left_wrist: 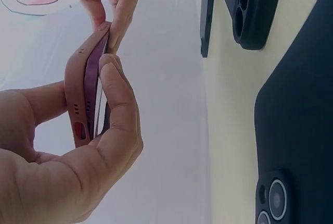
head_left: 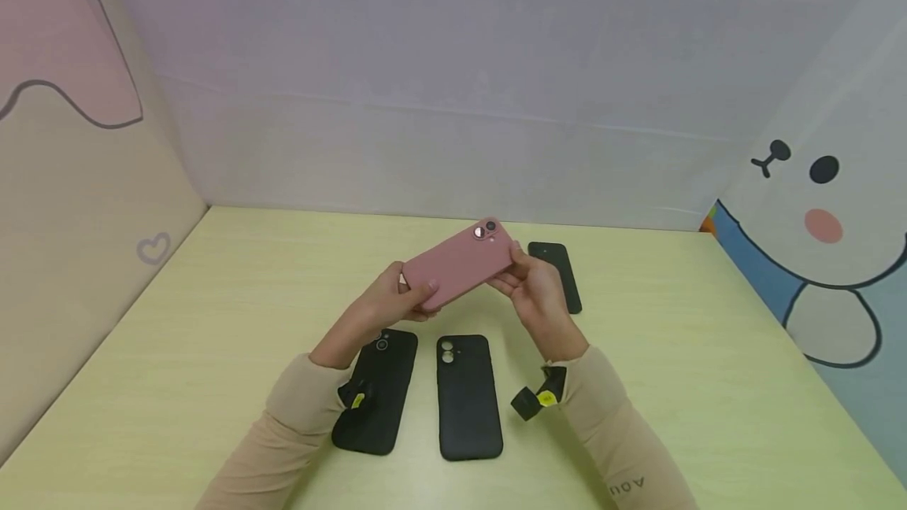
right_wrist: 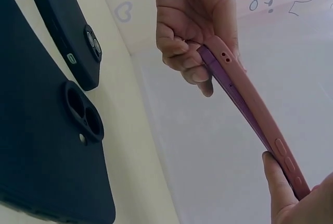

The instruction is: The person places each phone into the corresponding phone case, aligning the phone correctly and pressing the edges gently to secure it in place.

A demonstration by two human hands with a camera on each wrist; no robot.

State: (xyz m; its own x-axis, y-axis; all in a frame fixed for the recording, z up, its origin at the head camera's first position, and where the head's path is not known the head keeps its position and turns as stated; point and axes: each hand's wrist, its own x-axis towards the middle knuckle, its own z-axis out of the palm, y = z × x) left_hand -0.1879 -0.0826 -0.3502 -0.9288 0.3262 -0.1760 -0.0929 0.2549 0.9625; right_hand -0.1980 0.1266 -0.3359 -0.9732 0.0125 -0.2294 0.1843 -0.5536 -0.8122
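Observation:
A pink phone case (head_left: 457, 264) is held tilted above the table, its camera end up to the right. In the left wrist view a purple-edged phone (left_wrist: 92, 86) sits partly inside the case, with a gap along one edge; the right wrist view shows the same purple phone edge (right_wrist: 234, 96) standing out of the pink case (right_wrist: 253, 104). My left hand (head_left: 390, 297) grips the lower left end, thumb on the case back and fingers on the screen side. My right hand (head_left: 534, 290) pinches the right end near the camera.
On the table (head_left: 248, 297) lie a black phone case with camera lenses showing (head_left: 379, 404), partly under my left wrist, and a black case with open camera holes (head_left: 470, 404). A dark phone (head_left: 560, 278) lies behind my right hand. Printed cloth walls (head_left: 453, 101) stand around the table.

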